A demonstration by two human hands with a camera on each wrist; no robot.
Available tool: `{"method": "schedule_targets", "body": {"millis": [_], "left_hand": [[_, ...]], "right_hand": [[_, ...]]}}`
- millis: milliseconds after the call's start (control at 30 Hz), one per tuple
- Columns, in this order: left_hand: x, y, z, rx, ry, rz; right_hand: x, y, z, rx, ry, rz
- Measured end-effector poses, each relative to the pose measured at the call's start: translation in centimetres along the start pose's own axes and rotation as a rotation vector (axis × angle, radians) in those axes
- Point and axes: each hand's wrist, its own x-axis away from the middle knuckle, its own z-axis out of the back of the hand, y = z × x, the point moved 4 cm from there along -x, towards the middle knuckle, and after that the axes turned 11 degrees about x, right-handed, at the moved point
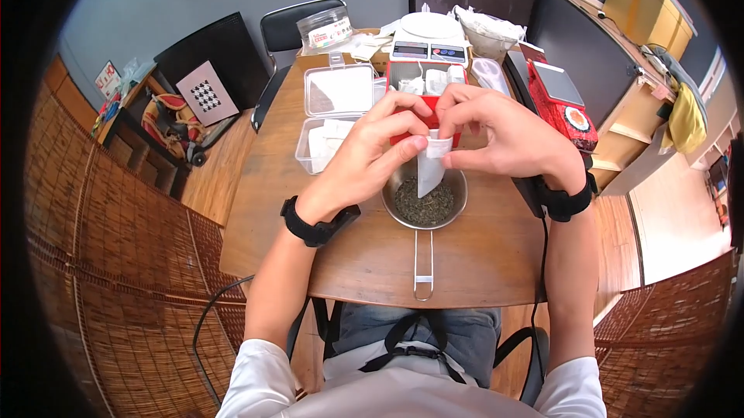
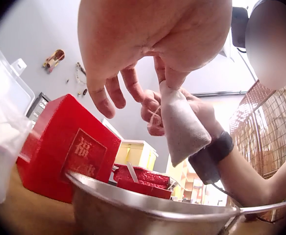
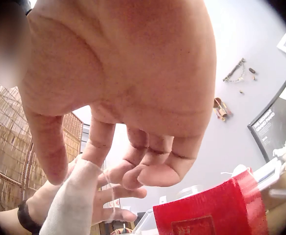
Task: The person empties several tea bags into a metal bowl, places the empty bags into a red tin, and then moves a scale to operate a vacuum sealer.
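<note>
A small white cloth bag (image 1: 430,174) hangs over a steel pan (image 1: 425,226) that holds dark dried leaves (image 1: 422,202). My left hand (image 1: 372,146) pinches the bag's top edge between thumb and finger. On the other side of the top, my right hand (image 1: 504,135) pinches it too. Seen in the left wrist view, the bag (image 2: 182,127) looks filled out toward its lower end, above the pan's rim (image 2: 133,198). A thin string (image 3: 111,188) shows beside the bag (image 3: 74,200) in the right wrist view.
Behind the pan stands a red box (image 2: 69,147) holding white bags (image 1: 436,81). A clear container (image 1: 306,156) with white pieces is at left, a kitchen scale (image 1: 428,34) at the back, a red box with a grey top (image 1: 558,84) at right. The pan's handle (image 1: 423,263) points toward me.
</note>
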Motion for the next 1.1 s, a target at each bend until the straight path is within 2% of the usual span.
{"method": "schedule_targets", "body": {"millis": [100,200,267,333,367,467,500,533,567,667,833,967,1033,1100], "left_hand": [[0.1,0.4,0.7,-0.032,0.047,0.007],[0.0,0.6,0.0,0.058,-0.027,-0.004],[-0.1,0.4,0.6,0.052,-0.016,-0.007],[-0.1,0.3,1.2,0.042,-0.013,-0.022],[0.1,0.3,1.2,0.044,-0.006,-0.023],[0.0,0.6,0.3,0.123,-0.034,0.043],[0.1,0.8,0.0,0.192,-0.021,0.132],[0.2,0.7,-0.2,0.258,-0.007,0.221],[0.2,0.8,-0.4,0.257,0.001,0.22],[0.3,0.2,-1.5,0.196,-0.102,0.379],[0.4,-0.5,0.2,0.274,-0.032,0.389],[0.8,0.2,2.2,0.062,-0.041,0.409],[0.9,0.2,2.6,-0.083,-0.13,0.441],[1.2,-0.5,2.5,-0.105,-0.131,0.426]], "right_hand": [[0.1,-0.4,0.3,-0.024,-0.008,-0.004],[0.1,-0.5,-0.1,-0.041,0.013,0.001],[0.5,-1.0,-0.2,-0.056,0.019,0.0],[1.2,-0.9,-0.4,-0.195,0.042,-0.241],[1.3,-1.0,-0.8,-0.191,0.035,-0.241],[2.4,-0.6,-1.5,-0.237,0.145,-0.354],[2.7,-0.6,-1.8,-0.232,0.138,-0.351],[3.0,-0.3,-2.0,-0.316,0.208,-0.402],[3.2,-0.1,-2.2,-0.403,0.279,-0.453],[3.3,0.0,-2.5,-0.471,0.332,-0.464],[3.8,1.0,-3.0,-0.518,0.382,-0.496],[4.1,1.3,-3.3,-0.515,0.334,-0.506],[4.2,1.6,-3.6,-0.522,0.326,-0.537],[3.9,1.7,-3.7,-0.408,0.385,-0.511]]}}
